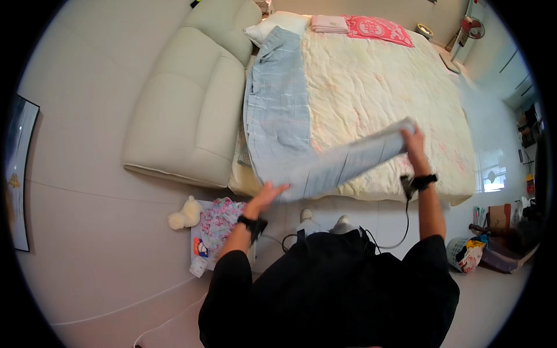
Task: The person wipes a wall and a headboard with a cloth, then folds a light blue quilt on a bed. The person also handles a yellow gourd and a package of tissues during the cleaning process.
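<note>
A light blue quilt (pixel 278 95) with thin lines lies along the left side of the bed. Its near end is lifted in a slanting folded strip, blurred by motion. My right hand (pixel 413 141) grips the raised far end of this strip, above the yellow floral bedcover (pixel 370 87). At the quilt's near left corner, my left hand (pixel 265 198) holds the edge, its thumb on top and the other fingers partly hidden. A black band with a small device sits on each wrist.
A pale padded sofa (pixel 182 113) adjoins the bed's left side. A small table holds floral cloth (pixel 219 222) and a plush toy (pixel 185 214). Pillow (pixel 278 26), folded pink cloth (pixel 329 24) and red pillow (pixel 378 30) lie at the far end. A laundry basket (pixel 456 252) stands right; cables hang near my waist.
</note>
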A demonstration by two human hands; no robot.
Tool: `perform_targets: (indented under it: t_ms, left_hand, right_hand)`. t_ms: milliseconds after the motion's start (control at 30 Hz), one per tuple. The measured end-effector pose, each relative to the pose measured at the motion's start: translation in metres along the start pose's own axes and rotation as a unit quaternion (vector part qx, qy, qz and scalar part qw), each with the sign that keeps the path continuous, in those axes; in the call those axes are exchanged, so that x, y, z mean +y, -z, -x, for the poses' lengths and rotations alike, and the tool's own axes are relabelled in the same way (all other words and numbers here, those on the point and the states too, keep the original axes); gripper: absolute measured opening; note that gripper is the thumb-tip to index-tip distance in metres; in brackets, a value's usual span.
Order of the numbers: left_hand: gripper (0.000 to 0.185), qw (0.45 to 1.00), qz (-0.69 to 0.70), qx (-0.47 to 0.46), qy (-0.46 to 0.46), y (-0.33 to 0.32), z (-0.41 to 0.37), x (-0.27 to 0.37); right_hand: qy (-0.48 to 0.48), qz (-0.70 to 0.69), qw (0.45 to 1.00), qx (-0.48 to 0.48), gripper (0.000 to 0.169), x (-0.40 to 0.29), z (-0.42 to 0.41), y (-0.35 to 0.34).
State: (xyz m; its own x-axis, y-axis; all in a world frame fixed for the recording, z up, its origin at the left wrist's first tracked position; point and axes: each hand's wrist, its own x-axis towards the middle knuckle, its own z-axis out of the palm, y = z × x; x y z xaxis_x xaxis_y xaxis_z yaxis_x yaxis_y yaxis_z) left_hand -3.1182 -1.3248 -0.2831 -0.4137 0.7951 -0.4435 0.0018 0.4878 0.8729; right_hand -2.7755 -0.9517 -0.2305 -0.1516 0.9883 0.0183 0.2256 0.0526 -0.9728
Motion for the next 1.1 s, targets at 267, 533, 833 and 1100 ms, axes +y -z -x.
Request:
perform_targets:
  t_ms: [267,533,833,1100]
  left_hand:
    - [0.028,0.954,0.030,-0.178,-0.241,-0.096,0.106,0.263]
    - [0.034,0.823,-0.060,-0.395,-0.403,-0.222,0.099,0.273]
    - [0.044,0.953,-0.080,-0.291,-0.004,-0.236,-0.012,0.114]
    - [0.050,0.928,-0.015,-0.337,0.157,-0.170,-0.032,0.072]
  right_hand:
    - [0.556,0.278,0.752,0.218,0.049,-0.214,-0.040,0.286]
    - [0.241,-0.091,0.953,0.158,0.043,-0.181,0.001,0.414]
    - [0.010,0.098,0.993,0.070,0.042,0.068,0.039,0.298]
    - [-0.303,-0.078,0.948,-0.062,0.044,0.180,0.080,0.217]
